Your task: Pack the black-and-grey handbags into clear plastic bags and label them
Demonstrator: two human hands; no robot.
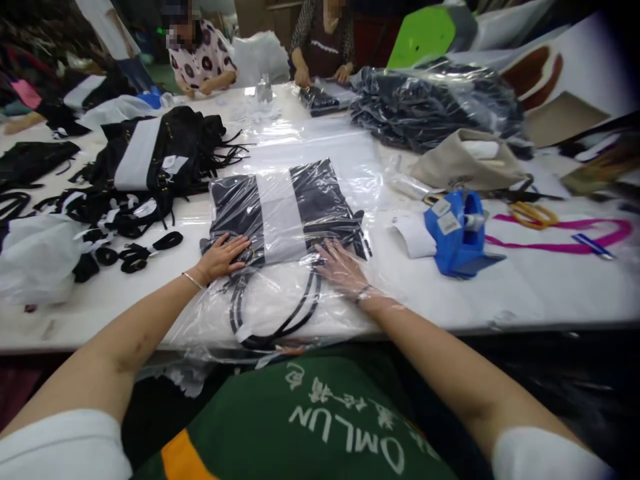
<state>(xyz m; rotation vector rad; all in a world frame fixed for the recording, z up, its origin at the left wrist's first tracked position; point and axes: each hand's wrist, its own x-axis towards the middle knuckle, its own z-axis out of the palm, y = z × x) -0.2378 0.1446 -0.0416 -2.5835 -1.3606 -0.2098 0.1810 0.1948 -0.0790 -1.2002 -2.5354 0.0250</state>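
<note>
In front of me a black handbag [235,203] with a white paper band [280,217] round its middle lies flat inside a clear plastic bag [205,320]. Its black looped handles [313,300] point towards me under the film. My left hand [223,257] rests on the near left corner of the handbag, fingers stretched out. On the near right side lies my right hand [340,267], its fingers spread; part of it seems covered by the clear film. Neither hand grips anything.
Stacked black bags [185,147] and coiled black straps [145,253] lie left. On the right are a blue tape dispenser [455,233], a beige bag [465,163], a pink strap [600,240] and a pile of wrapped black bags [430,107]. Co-workers [203,57] stand across the table.
</note>
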